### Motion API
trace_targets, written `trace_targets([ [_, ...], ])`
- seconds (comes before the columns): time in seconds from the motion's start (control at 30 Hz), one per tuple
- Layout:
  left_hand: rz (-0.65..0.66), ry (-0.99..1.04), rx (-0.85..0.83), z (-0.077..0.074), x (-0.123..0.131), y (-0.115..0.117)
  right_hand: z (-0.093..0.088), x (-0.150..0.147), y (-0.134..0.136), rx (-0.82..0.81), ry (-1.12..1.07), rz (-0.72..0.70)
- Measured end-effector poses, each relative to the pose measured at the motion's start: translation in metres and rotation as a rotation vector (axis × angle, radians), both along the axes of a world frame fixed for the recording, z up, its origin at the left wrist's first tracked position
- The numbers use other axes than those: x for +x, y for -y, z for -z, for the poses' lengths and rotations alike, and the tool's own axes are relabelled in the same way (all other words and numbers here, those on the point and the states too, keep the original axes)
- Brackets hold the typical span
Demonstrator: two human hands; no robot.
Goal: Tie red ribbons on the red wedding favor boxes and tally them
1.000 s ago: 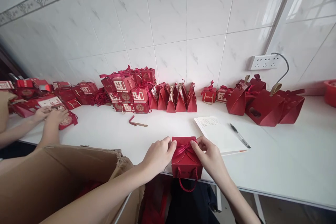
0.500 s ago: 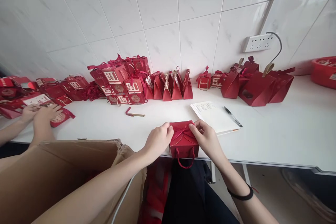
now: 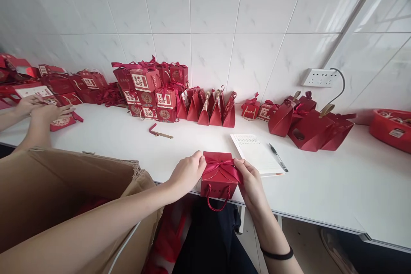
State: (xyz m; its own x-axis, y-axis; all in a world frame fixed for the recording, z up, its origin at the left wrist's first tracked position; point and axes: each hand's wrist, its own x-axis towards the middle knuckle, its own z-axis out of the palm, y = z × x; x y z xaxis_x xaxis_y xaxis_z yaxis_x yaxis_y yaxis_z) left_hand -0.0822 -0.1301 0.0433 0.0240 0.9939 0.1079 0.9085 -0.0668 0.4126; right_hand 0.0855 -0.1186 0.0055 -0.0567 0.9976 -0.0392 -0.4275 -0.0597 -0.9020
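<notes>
A small red gift box [image 3: 214, 189] with a twisted rope handle sits at the table's front edge. Across its lid runs a dark red satin ribbon [image 3: 221, 165], crossed at the middle. At the box's left side my left hand [image 3: 187, 173] is closed, pinching the ribbon's left end. My right hand [image 3: 253, 183] grips the ribbon's other end at the right side, and a ribbon tail hangs beside its fingers. The fingertips of my left hand are partly hidden.
A cardboard carton [image 3: 80, 171] stands at front left. An open notebook [image 3: 257, 154] and a pen [image 3: 278, 157] lie right of the box. Stacked red gift boxes [image 3: 146, 94] line the wall. At far left, another person's hands [image 3: 45, 111] handle a red box. A red basket [image 3: 390, 132] is far right.
The view has shifted and tilted. My right hand has moved a little down along the box's right edge, and the ribbon now lies flatter and straighter across the lid.
</notes>
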Motion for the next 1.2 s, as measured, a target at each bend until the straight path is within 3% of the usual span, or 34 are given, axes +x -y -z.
trace_targets([
  [0.17, 0.02, 0.077, -0.041, -0.003, -0.001, 0.002, 0.004, 0.006, -0.003, -0.057, -0.026, -0.042],
  [0.27, 0.027, 0.172, -0.082, -0.009, -0.008, -0.002, -0.002, 0.018, 0.002, 0.068, 0.229, 0.157],
  [0.37, 0.04, 0.197, 0.073, -0.023, -0.015, -0.013, -0.018, 0.022, 0.017, 0.412, 0.602, 0.424],
  [0.47, 0.286, 0.151, 0.124, -0.037, -0.012, -0.023, -0.031, 0.007, 0.035, 0.916, 0.907, 0.303],
  [0.57, 0.467, 0.122, -0.004, -0.043, -0.003, -0.028, -0.029, -0.018, 0.044, 1.161, 1.15, 0.208],
  [0.73, 0.472, 0.214, -0.031, -0.032, 0.001, -0.028, -0.009, -0.042, 0.043, 1.135, 1.367, 0.333],
  [1.2, 0.501, 0.228, -0.047, -0.015, -0.003, -0.035, 0.006, -0.061, 0.042, 1.017, 1.17, 0.551],
])
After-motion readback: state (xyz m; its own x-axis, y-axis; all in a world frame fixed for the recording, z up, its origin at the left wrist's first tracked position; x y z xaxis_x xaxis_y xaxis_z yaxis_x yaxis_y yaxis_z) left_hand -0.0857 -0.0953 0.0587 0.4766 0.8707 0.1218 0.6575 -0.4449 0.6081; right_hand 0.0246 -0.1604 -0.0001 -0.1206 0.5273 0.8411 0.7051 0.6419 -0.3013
